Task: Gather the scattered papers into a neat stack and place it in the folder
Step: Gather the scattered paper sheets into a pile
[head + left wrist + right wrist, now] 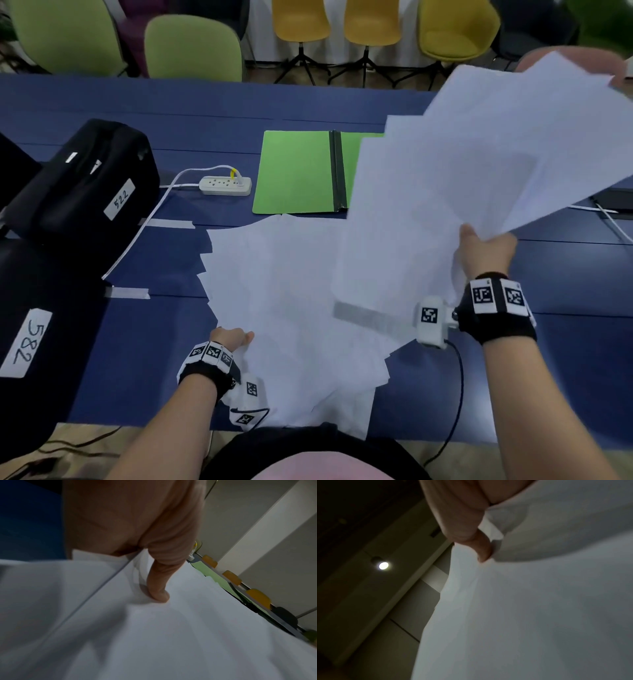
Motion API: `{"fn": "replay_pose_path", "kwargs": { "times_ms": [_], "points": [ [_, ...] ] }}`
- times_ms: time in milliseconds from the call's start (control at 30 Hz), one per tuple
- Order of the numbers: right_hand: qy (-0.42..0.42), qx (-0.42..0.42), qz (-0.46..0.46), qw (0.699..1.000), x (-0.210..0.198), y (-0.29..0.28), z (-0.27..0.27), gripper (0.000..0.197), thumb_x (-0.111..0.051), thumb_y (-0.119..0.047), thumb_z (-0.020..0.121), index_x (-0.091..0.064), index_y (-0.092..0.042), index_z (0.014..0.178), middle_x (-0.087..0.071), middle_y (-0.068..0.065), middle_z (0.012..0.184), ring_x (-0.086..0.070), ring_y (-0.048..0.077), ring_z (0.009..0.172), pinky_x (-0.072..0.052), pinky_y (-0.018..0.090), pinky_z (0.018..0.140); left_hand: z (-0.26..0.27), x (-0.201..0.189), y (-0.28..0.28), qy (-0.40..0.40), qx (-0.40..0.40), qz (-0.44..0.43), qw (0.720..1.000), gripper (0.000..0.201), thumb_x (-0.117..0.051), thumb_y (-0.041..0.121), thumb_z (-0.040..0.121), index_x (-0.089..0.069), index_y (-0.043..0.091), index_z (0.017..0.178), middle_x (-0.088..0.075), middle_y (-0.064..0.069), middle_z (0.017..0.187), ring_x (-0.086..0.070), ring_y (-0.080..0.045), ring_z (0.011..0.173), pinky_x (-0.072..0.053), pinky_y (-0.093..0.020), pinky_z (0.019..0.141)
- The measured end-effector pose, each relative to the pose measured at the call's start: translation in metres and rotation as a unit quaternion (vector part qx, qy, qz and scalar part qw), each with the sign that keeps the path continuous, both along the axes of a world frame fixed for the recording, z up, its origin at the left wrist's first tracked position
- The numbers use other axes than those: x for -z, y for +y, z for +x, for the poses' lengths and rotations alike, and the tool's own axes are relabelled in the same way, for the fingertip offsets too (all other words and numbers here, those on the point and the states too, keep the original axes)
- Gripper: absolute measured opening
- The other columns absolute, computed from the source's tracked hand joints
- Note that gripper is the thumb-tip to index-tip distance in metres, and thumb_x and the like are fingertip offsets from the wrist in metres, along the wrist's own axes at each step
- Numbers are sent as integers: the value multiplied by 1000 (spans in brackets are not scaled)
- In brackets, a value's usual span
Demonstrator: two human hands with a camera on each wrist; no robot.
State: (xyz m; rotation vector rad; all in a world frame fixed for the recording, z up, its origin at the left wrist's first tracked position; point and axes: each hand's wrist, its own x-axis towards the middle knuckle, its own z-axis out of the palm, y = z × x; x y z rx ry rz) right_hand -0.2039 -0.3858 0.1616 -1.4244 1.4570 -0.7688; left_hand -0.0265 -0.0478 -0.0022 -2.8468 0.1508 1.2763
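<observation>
Blue cloth covered the worktop (308, 102), with green and yellow chairs (371, 24) lined up along its far side. At the left stood two black cases: the far case (85, 178) carried a white label reading "522", and the near case (37, 325) a label reading "582". A white power strip (226, 185) lay between the far case and the folder. The green folder (294, 171) lay open and flat at the far middle of the worktop, a black spine down its centre; its left half showed bare, while its right half was mostly hidden behind lifted sheets, so I could not tell what lay in it.

Loose white papers (291, 291) lay fanned in an untidy overlapping spread on the near middle of the worktop, just near of the folder. The left hand (233, 337) rested at the near left edge of that spread; the left wrist view showed its thumb (159, 588) pressed down on the top sheet with the paper's edge tucked under the palm, the other fingers hidden. The right hand (486, 253) was raised at the right, pinching a fanned bundle of sheets (496, 154) by its near edge, thumb (483, 547) on one face, the sheets tilting up and away over the folder's right half.
</observation>
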Motion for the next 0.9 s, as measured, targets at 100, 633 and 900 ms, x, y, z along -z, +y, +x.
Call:
{"fn": "replay_pose_path", "kwargs": {
  "times_ms": [100, 633, 900],
  "points": [
    [-5, -143, 43, 989, 13, 23, 17, 46, -64, -12, 86, -49, 9, 124, -59, 14, 121, -54, 17, 100, -43, 29, 91, 0, 3, 3, 1, -103, -63, 993, 54, -33, 41, 100, -47, 2, 134, -48, -17, 141, -44, -33, 133, -41, -27, 97],
    [247, -447, 154, 846, 151, 133, 30, 55, -47, -29, 97, -31, -7, 144, -39, 9, 148, -39, 26, 135, -30, 30, 109, -13, -1, 3, -2, -374, -421, 827, 59, -82, 23, 73, -56, 7, 124, -61, -4, 124, -58, -21, 106, -43, -32, 99],
    [266, -410, 115, 865, 162, 123, 25, 20, -43, -21, 98, -53, -20, 81, -56, 10, 96, -52, 22, 94, -38, 27, 78, -7, 15, 12, 30, -392, -386, 835, 106, -91, 46, 49, -44, 7, 136, -57, -5, 133, -54, -29, 122, -41, -43, 107]
  ]
}}
